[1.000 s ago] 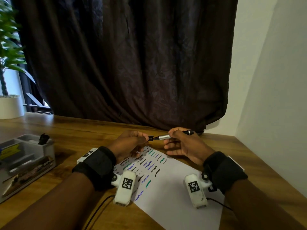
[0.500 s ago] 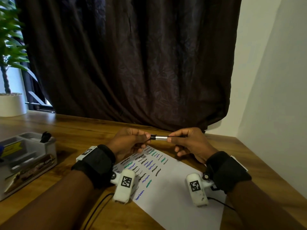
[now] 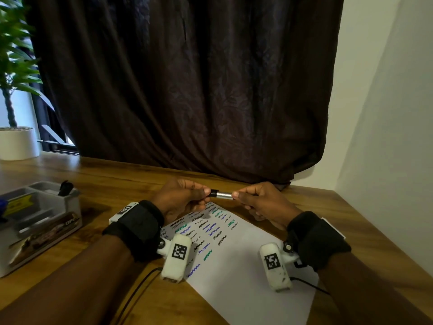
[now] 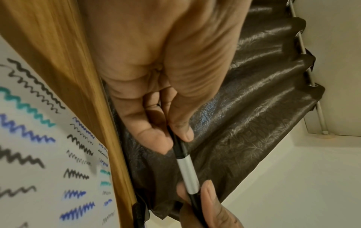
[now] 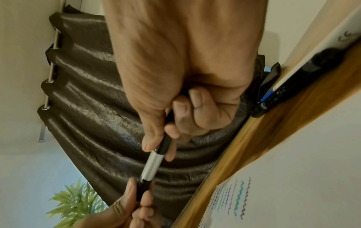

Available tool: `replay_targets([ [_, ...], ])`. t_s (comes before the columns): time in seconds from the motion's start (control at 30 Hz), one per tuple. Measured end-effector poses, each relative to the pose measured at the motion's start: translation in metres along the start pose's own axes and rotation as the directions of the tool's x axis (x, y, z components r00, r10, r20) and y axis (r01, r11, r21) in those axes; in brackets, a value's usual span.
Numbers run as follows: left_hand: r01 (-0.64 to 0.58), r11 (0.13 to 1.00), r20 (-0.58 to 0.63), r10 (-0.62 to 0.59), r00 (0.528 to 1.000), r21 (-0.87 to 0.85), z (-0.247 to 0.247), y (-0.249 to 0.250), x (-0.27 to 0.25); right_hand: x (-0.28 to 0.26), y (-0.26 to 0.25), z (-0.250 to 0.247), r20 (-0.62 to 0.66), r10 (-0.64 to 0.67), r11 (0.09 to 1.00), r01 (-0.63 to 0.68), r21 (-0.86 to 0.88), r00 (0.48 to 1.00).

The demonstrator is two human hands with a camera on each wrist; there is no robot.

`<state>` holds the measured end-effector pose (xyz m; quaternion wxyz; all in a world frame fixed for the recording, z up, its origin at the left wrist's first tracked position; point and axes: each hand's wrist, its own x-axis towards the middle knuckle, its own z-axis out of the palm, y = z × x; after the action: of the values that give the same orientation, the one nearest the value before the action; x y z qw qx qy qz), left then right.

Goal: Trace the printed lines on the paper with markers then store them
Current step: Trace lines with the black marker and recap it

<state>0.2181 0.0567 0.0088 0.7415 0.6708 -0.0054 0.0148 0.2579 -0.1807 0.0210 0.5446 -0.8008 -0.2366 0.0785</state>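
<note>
Only R wrist cam shows marker (image 5: 281, 88) beside paper (image 5: 293, 177).

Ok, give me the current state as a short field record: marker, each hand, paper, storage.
marker: black and silver marker, held level above the paper's far end
left hand: left hand pinches the black end
right hand: right hand grips the other end
paper: sheet on the wooden table, many zigzags traced in black, blue and teal
storage: grey organiser at table's left
</note>
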Motion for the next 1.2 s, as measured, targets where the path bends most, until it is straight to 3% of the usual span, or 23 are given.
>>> replay_targets([
  [0.17,-0.016,1.0,0.014,0.016,1.0,-0.002,-0.002,-0.002,0.001,-0.001,-0.002,0.0,0.038,0.049,0.998,-0.05,0.049,0.998],
  [0.4,-0.127,0.991,-0.027,0.128,0.991,0.04,0.005,0.005,-0.004,-0.004,-0.009,0.004,0.026,0.051,0.989,-0.055,0.136,0.998],
  [0.57,-0.171,0.982,-0.113,0.179,0.977,0.074,0.003,0.021,-0.019,-0.011,-0.013,0.012,0.146,0.129,0.927,-0.171,0.334,0.981],
  [0.7,-0.254,0.951,-0.186,0.285,0.94,0.177,-0.012,0.058,-0.045,-0.02,-0.012,0.013,0.29,0.208,0.905,-0.296,0.306,0.934],
  [0.8,-0.308,0.909,-0.213,0.372,0.904,0.279,-0.03,0.09,-0.074,-0.026,-0.009,0.014,0.38,0.211,0.929,-0.306,0.208,0.9],
  [1.0,-0.343,0.813,-0.293,0.51,0.808,0.47,-0.08,0.147,-0.163,-0.029,-0.005,0.016,0.364,0.224,0.928,-0.312,0.205,0.904],
  [1.2,-0.237,0.747,-0.41,0.567,0.714,0.621,-0.142,0.175,-0.237,-0.026,0.001,0.019,0.348,0.219,0.936,-0.297,0.19,0.912],
])
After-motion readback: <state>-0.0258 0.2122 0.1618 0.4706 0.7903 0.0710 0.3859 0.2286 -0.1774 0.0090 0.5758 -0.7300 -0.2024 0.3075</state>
